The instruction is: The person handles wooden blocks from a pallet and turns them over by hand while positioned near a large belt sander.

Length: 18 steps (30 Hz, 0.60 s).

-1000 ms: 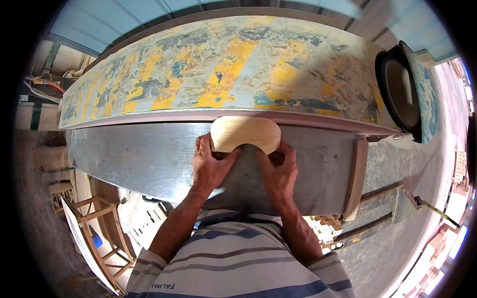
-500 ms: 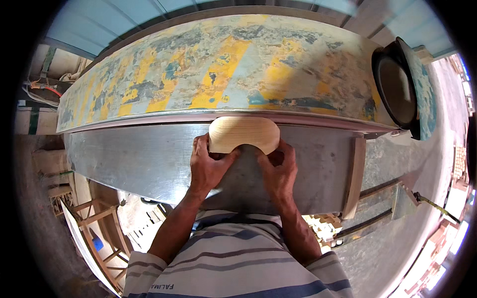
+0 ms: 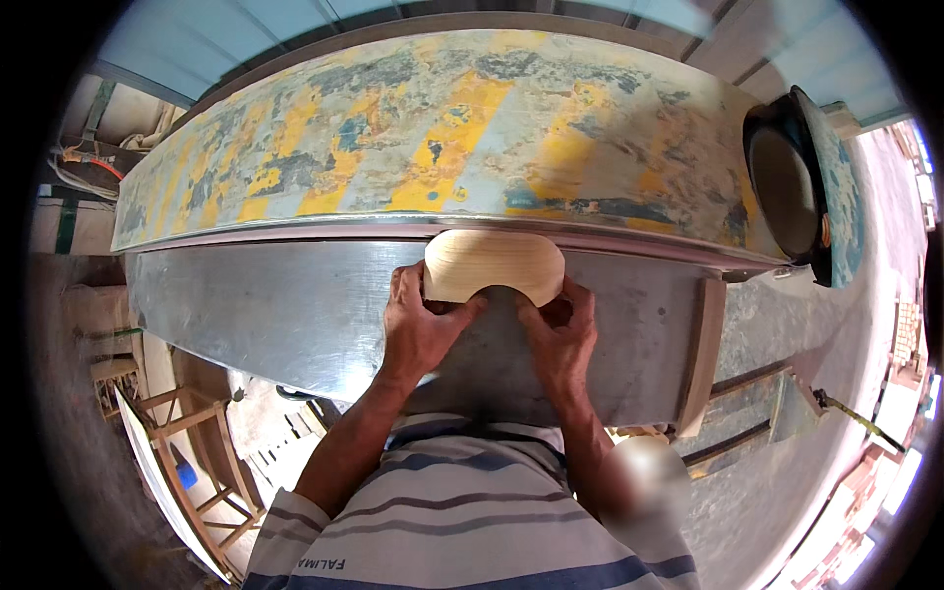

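A pale, curved wooden block (image 3: 494, 264) with rounded upper corners and an arched notch in its near edge lies between my two hands. Its far edge meets the long pinkish strip at the foot of the machine's painted cover. My left hand (image 3: 421, 320) grips the block's left end, thumb at the notch. My right hand (image 3: 562, 329) grips the right end in the same way, its thumb by the notch's other side. Under both hands is a smooth grey metal table (image 3: 265, 295). Some fingers are hidden beneath or behind the block.
The machine's long cover (image 3: 442, 138), with worn yellow stripes, runs across the far side. A black-rimmed round opening (image 3: 784, 187) is at its right end. A wooden strip (image 3: 700, 359) edges the table's right end. A wooden frame (image 3: 202, 433) stands at lower left.
Block and both hands appear slightly farther right in the picture, while the view itself has shifted a little. The hold on the block looks the same.
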Available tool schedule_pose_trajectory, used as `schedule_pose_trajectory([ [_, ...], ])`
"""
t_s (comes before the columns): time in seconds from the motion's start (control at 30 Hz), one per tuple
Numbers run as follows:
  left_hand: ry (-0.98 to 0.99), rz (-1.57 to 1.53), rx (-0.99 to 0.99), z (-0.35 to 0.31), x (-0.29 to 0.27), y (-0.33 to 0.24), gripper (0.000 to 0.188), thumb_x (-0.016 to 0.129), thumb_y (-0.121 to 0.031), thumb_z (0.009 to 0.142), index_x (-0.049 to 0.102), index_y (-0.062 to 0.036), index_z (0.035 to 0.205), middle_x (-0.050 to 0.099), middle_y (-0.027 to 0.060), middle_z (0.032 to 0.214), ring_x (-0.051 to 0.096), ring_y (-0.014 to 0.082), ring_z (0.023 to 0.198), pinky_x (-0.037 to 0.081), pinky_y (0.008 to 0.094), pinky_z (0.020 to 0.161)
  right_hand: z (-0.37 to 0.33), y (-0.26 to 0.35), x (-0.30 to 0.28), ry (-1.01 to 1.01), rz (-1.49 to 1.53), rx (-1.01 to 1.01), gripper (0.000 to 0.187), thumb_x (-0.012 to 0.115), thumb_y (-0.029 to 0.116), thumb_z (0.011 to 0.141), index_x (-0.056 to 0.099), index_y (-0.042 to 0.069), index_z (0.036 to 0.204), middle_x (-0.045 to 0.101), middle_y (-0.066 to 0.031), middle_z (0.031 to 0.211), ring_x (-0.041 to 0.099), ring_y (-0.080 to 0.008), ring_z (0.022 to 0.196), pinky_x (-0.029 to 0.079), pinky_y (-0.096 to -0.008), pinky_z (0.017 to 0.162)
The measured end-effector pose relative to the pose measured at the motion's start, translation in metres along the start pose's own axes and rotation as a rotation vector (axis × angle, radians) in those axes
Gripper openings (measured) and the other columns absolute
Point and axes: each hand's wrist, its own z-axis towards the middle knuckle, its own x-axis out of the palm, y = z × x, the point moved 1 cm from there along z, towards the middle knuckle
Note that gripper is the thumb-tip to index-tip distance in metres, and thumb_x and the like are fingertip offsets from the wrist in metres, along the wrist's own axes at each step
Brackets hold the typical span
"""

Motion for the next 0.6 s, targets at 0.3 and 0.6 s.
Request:
schedule_pose_trajectory([
  [0.3,-0.037,-0.063,-0.171,0.002,-0.036,0.045,0.063,0.077,-0.028,0.073,0.051,0.0006,0.122,0.052,0.0222,0.113,0.051,0.0387,0.107,0.044,0.0461,0.093,-0.005,0.011,0.05,0.192,-0.125,-0.02,0.058,0.082,0.013,0.075,0.048,-0.003,0.119,0.058,-0.0168,0.109,0.066,-0.0227,0.092,0.056,-0.0337,0.079],
  [0.6,-0.034,-0.798,0.01,-0.055,-0.072,0.026,0.101,0.085,-0.027,0.072,0.021,-0.0011,0.145,0.038,0.0165,0.138,0.043,0.0259,0.128,0.038,0.0419,0.108,-0.035,0.029,0.048,0.37,0.376,-0.408,0.06,0.077,-0.003,0.074,0.044,0.0,0.125,0.052,-0.017,0.123,0.057,-0.0261,0.114,0.051,-0.0343,0.093],
])
